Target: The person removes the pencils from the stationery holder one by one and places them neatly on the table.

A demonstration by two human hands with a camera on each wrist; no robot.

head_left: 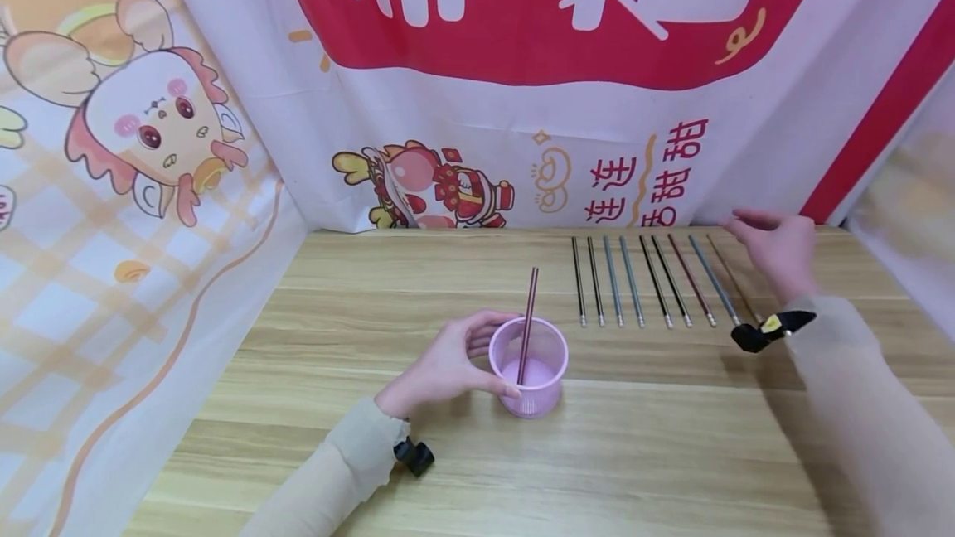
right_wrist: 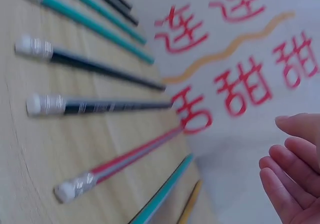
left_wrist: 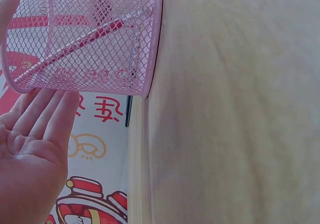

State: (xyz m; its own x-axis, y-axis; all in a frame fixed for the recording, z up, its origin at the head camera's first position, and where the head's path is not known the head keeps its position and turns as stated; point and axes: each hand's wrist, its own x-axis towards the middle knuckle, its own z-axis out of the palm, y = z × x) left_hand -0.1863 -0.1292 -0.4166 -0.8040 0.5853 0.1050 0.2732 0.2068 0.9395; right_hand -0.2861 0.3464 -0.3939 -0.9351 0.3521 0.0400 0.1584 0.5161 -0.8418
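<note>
My left hand (head_left: 448,359) holds a pink mesh pen holder (head_left: 530,402) standing upright on the table, thumb at its near rim and fingers along its far side. One dark red pencil (head_left: 528,317) leans inside the holder. Over at the right, my right hand (head_left: 787,251) hovers just past the end of a row of pencils, its fingers loosely bent around nothing. Nearest to it lie a yellow pencil (head_left: 734,276) and a teal pencil (head_left: 712,276). In the right wrist view, a gap separates the fingertips (right_wrist: 267,174) from the pencils.
Further left in the row are a red pencil (head_left: 691,282), black pencils (head_left: 670,280) and more teal ones (head_left: 630,280), eraser ends toward me. The wooden table (head_left: 418,272) meets a printed cloth (head_left: 477,98) at the back; another patterned cloth (head_left: 149,313) hangs left.
</note>
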